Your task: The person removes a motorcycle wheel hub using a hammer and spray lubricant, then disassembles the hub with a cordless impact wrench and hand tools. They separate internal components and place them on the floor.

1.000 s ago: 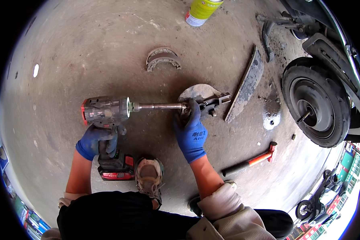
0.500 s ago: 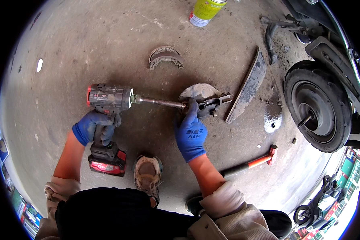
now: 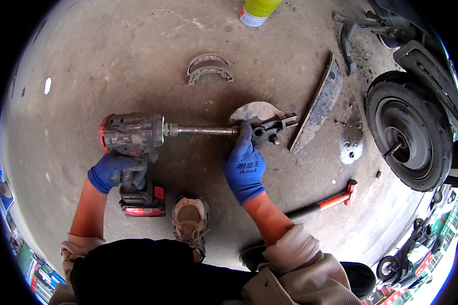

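My left hand (image 3: 116, 172), in a blue grey-palmed glove, grips the handle of a dark cordless impact wrench (image 3: 131, 129) with a red-and-black battery (image 3: 142, 205). A long steel extension (image 3: 201, 130) runs rightward from its nose to a dark metal bracket assembly (image 3: 262, 133), where the exact joint is partly hidden by my thumb. My right hand (image 3: 244, 168), also blue-gloved, is closed on that assembly, which lies against a dirty metal plate (image 3: 254, 110). Below it lies a hammer (image 3: 331, 200) with an orange-and-black handle.
Brake shoes (image 3: 210, 68) and a yellow-green can (image 3: 259, 10) lie farther forward. A long flat panel (image 3: 318, 101) is right of the assembly, beside a scooter wheel (image 3: 409, 134) and frame. Another scooter (image 3: 407, 259) stands at lower right. My shoe (image 3: 189, 218) is below the tool.
The impact wrench and my left hand swung rightward and back left, shifting slightly, with the extension staying at the assembly. My right hand stays on the assembly.
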A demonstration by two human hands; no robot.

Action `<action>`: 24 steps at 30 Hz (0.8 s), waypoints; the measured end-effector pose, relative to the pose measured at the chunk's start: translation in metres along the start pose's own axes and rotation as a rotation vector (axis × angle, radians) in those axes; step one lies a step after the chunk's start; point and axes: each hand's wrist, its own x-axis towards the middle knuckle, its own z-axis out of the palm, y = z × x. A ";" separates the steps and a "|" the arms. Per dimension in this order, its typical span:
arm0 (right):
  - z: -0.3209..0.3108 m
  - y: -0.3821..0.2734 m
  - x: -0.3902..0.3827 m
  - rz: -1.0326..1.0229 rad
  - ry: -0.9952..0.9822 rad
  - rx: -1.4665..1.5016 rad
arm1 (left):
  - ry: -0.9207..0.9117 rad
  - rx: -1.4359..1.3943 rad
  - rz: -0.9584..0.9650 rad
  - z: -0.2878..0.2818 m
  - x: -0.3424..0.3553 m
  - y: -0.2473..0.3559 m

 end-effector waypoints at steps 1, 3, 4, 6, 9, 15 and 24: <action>0.000 0.000 0.001 -0.018 0.062 -0.009 | 0.082 0.030 0.026 0.001 0.004 -0.001; -0.006 -0.001 0.001 -0.020 0.011 0.025 | 0.248 0.090 0.075 0.006 0.013 -0.008; -0.008 -0.002 0.000 -0.021 -0.016 0.044 | 0.225 0.060 0.089 0.006 0.011 -0.005; -0.003 -0.002 0.000 -0.040 0.005 0.020 | 0.228 0.070 0.073 0.005 0.007 -0.002; -0.002 -0.002 0.000 -0.036 0.032 0.014 | 0.205 0.085 0.012 0.009 0.007 0.005; -0.005 -0.003 -0.002 0.035 -0.133 0.000 | 0.039 -0.044 -0.066 -0.007 0.009 -0.009; -0.006 0.002 0.001 0.026 -0.153 -0.015 | 0.100 0.010 -0.032 0.013 0.015 0.001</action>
